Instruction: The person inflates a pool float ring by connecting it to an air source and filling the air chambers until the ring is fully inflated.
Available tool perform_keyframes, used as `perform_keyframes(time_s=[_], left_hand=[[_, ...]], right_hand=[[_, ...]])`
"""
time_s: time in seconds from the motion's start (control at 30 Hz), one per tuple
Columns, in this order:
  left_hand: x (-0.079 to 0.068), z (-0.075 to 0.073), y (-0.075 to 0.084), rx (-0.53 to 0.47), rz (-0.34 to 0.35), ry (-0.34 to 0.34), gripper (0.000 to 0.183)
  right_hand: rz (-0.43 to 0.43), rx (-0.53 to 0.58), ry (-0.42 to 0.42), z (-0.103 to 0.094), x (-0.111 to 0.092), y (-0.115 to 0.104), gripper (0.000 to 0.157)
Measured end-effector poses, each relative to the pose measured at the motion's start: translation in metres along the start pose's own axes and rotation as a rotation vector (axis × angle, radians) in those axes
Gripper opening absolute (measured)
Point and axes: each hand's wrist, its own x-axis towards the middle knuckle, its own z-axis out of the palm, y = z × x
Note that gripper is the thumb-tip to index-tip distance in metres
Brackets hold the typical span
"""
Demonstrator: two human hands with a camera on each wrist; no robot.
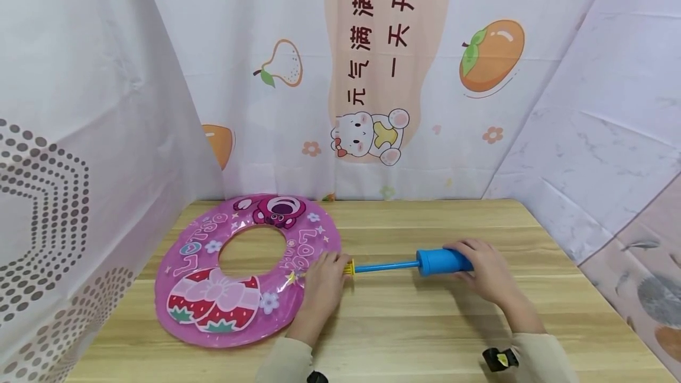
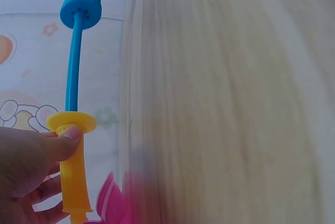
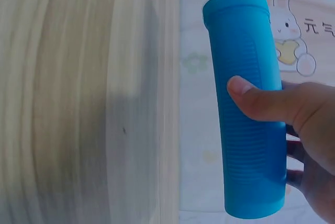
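Note:
A hand air pump lies level between the two hands, its blue rod drawn out of the blue ribbed barrel. My right hand grips the barrel, thumb along its ribbed side. With my left hand I hold the pump's yellow flanged end, thumb just under the flange. To the left is a pink inflatable swim ring, puffed out, printed with strawberries and a bear. The yellow end reaches the ring's right side, where the left hand hides the join in the head view.
The wooden table carries the ring on its left half. A white printed cloth hangs behind the table, with more cloth at both sides. Dark wrist straps show at the sleeves.

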Motion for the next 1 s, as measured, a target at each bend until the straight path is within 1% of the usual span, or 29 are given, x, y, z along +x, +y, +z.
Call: perform_keyframes(time_s=[0.23, 0.43, 0.67, 0.9, 1.0], left_hand=[[0.0, 0.001, 0.001, 0.01, -0.002, -0.014, 0.034], [0.002, 0.0, 0.001, -0.006, 0.004, -0.037, 0.036], [0.002, 0.002, 0.003, 0.011, -0.006, -0.03, 0.037], [0.003, 0.001, 0.006, 0.003, -0.036, -0.037, 0.038], [0.002, 0.002, 0.006, 0.006, -0.029, -0.023, 0.037]], right_hand=[[-0.003, -0.015, -0.01, -0.003, -0.001, 0.0, 0.062], [-0.006, -0.026, -0.048, -0.002, 0.005, -0.011, 0.061], [-0.002, -0.012, -0.106, 0.009, 0.018, -0.034, 0.057], [-0.031, -0.02, -0.128, 0.024, 0.035, -0.061, 0.055], [-0.036, -0.012, -0.139, 0.03, 0.04, -0.074, 0.055]])
